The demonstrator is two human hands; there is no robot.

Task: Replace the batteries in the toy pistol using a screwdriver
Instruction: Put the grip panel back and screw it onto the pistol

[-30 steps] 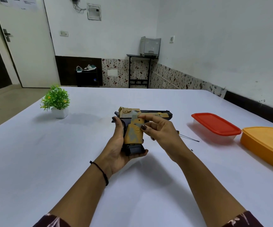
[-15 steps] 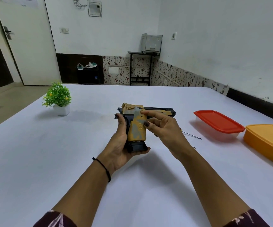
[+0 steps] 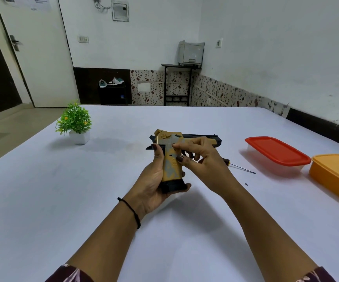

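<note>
Toy pistol (image 3: pixel 171 157) in mustard-yellow and black plastic sits at the centre of the frame, held just above a white desk (image 3: pixel 42 190) with its grip toward the camera and its dark barrel pointing toward the right. The left hand (image 3: pixel 154 180) is wrapped around the grip from the left, thumb along the back edge and fingertips curled under the black base, which steadies the toy so its side panel faces up. The right hand (image 3: pixel 201 159) comes in from the right, thumb and forefinger pinching at the yellow grip panel, likely working the battery cover; whether it is on or coming off cannot be told. A thin metal-shafted screwdriver (image 3: pixel 239 167) lies on the desk just right of that hand, set aside within easy reach, and a tiny dark speck (image 3: pixel 246 184) near it may be a removed screw. At the right edge are a clear box with a red lid (image 3: pixel 276 151) and an orange lidded box (image 3: pixel 337 174). A small green potted plant (image 3: pixel 75 121) stands at the left.
</note>
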